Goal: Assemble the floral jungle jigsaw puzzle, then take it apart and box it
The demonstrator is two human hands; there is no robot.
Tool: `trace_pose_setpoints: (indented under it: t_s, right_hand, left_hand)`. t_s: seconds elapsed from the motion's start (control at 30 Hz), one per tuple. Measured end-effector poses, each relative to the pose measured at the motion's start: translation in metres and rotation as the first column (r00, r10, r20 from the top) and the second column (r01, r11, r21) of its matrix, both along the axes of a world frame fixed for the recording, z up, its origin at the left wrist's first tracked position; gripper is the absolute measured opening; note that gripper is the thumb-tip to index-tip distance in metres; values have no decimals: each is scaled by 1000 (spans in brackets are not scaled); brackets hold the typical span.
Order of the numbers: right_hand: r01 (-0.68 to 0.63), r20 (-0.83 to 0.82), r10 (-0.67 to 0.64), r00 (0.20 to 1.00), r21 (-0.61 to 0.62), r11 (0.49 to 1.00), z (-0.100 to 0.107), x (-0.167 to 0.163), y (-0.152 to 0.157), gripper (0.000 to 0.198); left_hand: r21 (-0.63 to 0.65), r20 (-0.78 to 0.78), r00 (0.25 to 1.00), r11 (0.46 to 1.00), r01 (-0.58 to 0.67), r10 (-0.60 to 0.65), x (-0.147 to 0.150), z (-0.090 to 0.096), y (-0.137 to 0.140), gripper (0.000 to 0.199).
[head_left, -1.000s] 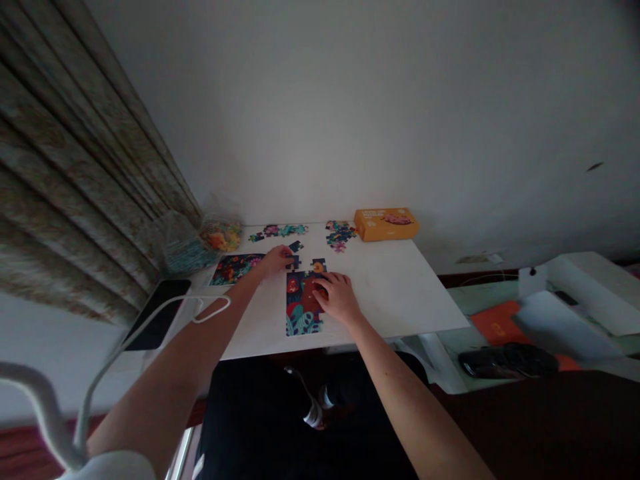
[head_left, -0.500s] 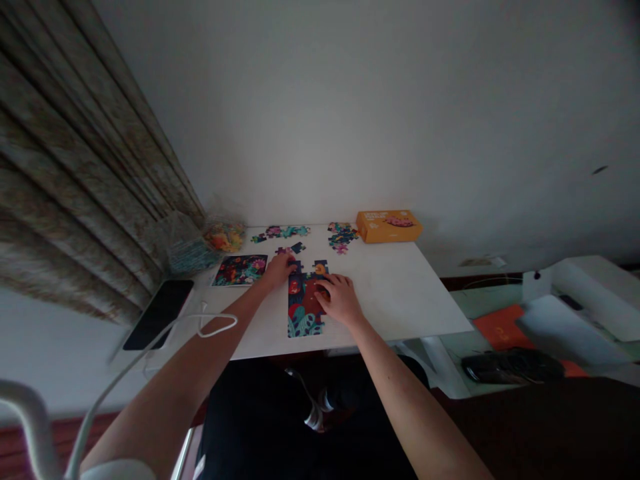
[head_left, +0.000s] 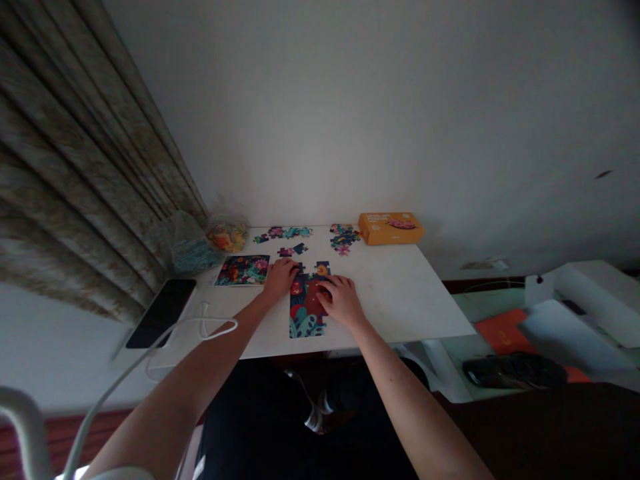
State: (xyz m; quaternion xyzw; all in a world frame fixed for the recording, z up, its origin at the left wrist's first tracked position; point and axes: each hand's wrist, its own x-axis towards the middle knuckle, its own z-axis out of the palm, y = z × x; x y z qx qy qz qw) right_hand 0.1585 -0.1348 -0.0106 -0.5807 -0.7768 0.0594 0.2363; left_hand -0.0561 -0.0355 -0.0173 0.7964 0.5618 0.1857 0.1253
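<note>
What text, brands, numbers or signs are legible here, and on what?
"PUZZLES": orange box, soft but readable, second line.
Line above it on the box: too blurred to read surely; small print too.
Orange flat item at right: faint mark, unreadable.
Partly assembled puzzle: no lettering visible.

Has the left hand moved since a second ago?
Yes: judged against the orange puzzle box, the left hand has shifted slightly toward the person, to the upper left of the part-built jigsaw.
</note>
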Motion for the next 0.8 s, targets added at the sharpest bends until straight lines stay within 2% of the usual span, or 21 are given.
trace_pose_setpoints:
  t_s: [0.23,0.37,0.47,0.57,0.67,0.8]
  right_hand:
    - [-3,0,3,1000,-1,1000,1,0,0,25]
    - [-1,-8,1,1000,9,1000,1,0,-1,26]
    - [-3,-10,3,1000,9,1000,0,0,-1,26]
    - [-6,-46,7,999,16,1000,-2,1,1,30]
    - [16,-142,-12,990,29,999,-7,3,4,33]
    - [103,-231,-92,969,36,994,-14,7,9,29]
  left_hand:
    - [30,-43,999,999,22,-21,-1,0,3,27]
    - [111,-47,982,976,186,-182,0,-5,-10,30]
    - [148,-51,939,927,345,-341,2,-11,-26,36]
    - [117,-79,885,877,466,-459,3,-14,-38,47]
    - [67,-106,858,857,511,-503,1,-14,-42,54]
    - [67,-104,851,850,523,-515,-12,-11,-41,54]
